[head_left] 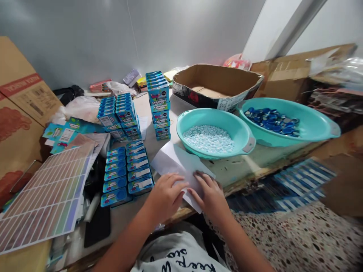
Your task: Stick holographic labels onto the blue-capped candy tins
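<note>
A folded sheet of white paper lies at the front edge of the table, between my hands. My left hand closes on its near left part, fingers bent together and thumb toward the middle. On the right side, my right hand grips the sheet with the fingers over it and the thumb near its lower edge. Just behind the paper stands a turquoise basin of small pale-blue candies. To the left of my left hand, small blue boxes lie in two rows.
A second turquoise basin holds blue caps. Behind sits an open cardboard box. Stacked candy boxes stand mid-table, more to their left. Sticker sheets and a large carton occupy the left.
</note>
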Motion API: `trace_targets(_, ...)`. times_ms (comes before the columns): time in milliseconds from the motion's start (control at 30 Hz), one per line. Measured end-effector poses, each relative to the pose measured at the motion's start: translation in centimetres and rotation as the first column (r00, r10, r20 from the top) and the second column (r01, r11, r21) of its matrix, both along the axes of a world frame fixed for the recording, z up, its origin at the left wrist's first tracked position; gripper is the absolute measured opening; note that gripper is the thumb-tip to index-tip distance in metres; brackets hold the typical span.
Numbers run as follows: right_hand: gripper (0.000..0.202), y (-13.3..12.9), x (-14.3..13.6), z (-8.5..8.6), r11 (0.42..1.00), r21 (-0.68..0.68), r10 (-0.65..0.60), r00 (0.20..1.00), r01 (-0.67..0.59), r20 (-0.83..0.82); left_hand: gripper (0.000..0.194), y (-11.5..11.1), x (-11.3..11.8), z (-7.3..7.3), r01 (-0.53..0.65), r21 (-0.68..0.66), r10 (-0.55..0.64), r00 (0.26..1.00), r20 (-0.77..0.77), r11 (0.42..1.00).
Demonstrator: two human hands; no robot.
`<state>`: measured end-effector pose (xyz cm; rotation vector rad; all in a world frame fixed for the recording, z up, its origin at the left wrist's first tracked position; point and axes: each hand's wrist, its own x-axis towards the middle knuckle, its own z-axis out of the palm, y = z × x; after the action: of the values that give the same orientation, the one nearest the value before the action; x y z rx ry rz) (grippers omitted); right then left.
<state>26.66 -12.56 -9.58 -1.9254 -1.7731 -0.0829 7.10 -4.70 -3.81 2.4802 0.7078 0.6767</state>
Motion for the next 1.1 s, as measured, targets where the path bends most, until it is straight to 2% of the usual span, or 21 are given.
trace_targets(100, 0.042, -1.0, 0.4, -0.7, 0.998, 0.048, 0.038, 0.991, -0.032, -0.131, 0.043, 0.5, 1.6, -1.6, -0.103, 0.034, 0.106, 0.99, -0.094, 0.994)
trace_targets(200, 0.035, -1.7, 0.7, -1.0, 0.994, 0.104, 0.063, 0.955, -0.034, -0.291, 0.053, 0.7, 2.3, -2.6, -0.156, 0.062, 0.162, 0.981, -0.109, 0.986)
trace_targets(333, 0.023, -1.6, 1.1, -0.8, 0.994, 0.107, 0.048, 0.905, -0.003, -0.423, 0.056, 0.4, 2.1, -2.5, -0.183, 0.039, 0.184, 0.983, -0.019, 0.982)
trace_targets(433, 0.02, -1.1, 1.2, -0.6, 0.995, 0.102, 0.035, 0.891, 0.013, -0.453, 0.046, -0.8, 1.7, -2.7, -0.333, -0.099, 0.344, 0.93, 0.127, 0.938)
trace_targets(500, 0.022, -1.1, 1.3, -0.7, 0.995, 0.097, 0.029, 0.894, 0.016, -0.448, 0.038, -2.2, 1.4, -3.3, -0.458, -0.308, 0.528, 0.825, 0.201, 0.834)
trace_targets(567, 0.026, -1.2, 1.6, -0.8, 0.996, 0.083, 0.019, 0.909, 0.018, -0.417, 0.038, -3.6, 1.2, -4.2, -0.475, -0.554, 0.662, 0.723, 0.198, 0.684)
trace_targets(667, 0.036, -1.3, 2.5, -0.8, 0.997, 0.046, -0.049, 0.94, 0.069, -0.337, 0.056, -4.8, 1.3, -5.2, -0.32, -0.837, 0.742, 0.655, 0.144, 0.445)
trace_targets(733, 0.047, -0.9, 3.3, -0.7, 0.994, -0.014, -0.108, 0.946, 0.109, -0.305, 0.075, -4.9, 1.6, -5.3, -0.217, -0.924, 0.788, 0.603, 0.128, 0.315)
trace_targets(767, 0.053, -0.6, 3.7, -0.7, 0.992, -0.055, -0.129, 0.945, 0.117, -0.302, 0.083, -4.7, 1.7, -5.1, -0.18, -0.946, 0.812, 0.571, 0.122, 0.269)
trace_targets(833, 0.064, 0.0, 4.3, -0.5, 0.986, -0.131, -0.14, 0.937, 0.103, -0.321, 0.092, -4.5, 1.8, -4.5, -0.11, -0.973, 0.843, 0.525, 0.115, 0.202)
trace_targets(867, 0.07, 0.3, 4.6, -0.4, 0.984, -0.149, -0.14, 0.928, 0.093, -0.345, 0.092, -4.4, 1.8, -4.2, -0.068, -0.983, 0.844, 0.525, 0.109, 0.169)
trace_targets(967, 0.074, 0.5, 4.8, 0.5, 0.992, -0.096, -0.119, 0.878, 0.084, -0.464, 0.088, -4.8, 1.6, -3.4, 0.057, -0.995, 0.8, 0.591, 0.1, 0.082)
trace_targets(1033, 0.055, -0.1, 4.4, 1.8, 0.999, -0.029, -0.047, 0.832, 0.037, -0.552, 0.085, -5.1, 1.4, -3.3, 0.118, -0.992, 0.758, 0.642, 0.114, 0.049)
trace_targets(1100, 0.024, -1.2, 3.6, 3.7, 0.995, 0.043, 0.1, 0.798, -0.092, -0.594, 0.085, -5.3, 1.4, -3.4, 0.15, -0.987, 0.754, 0.642, 0.138, 0.053)
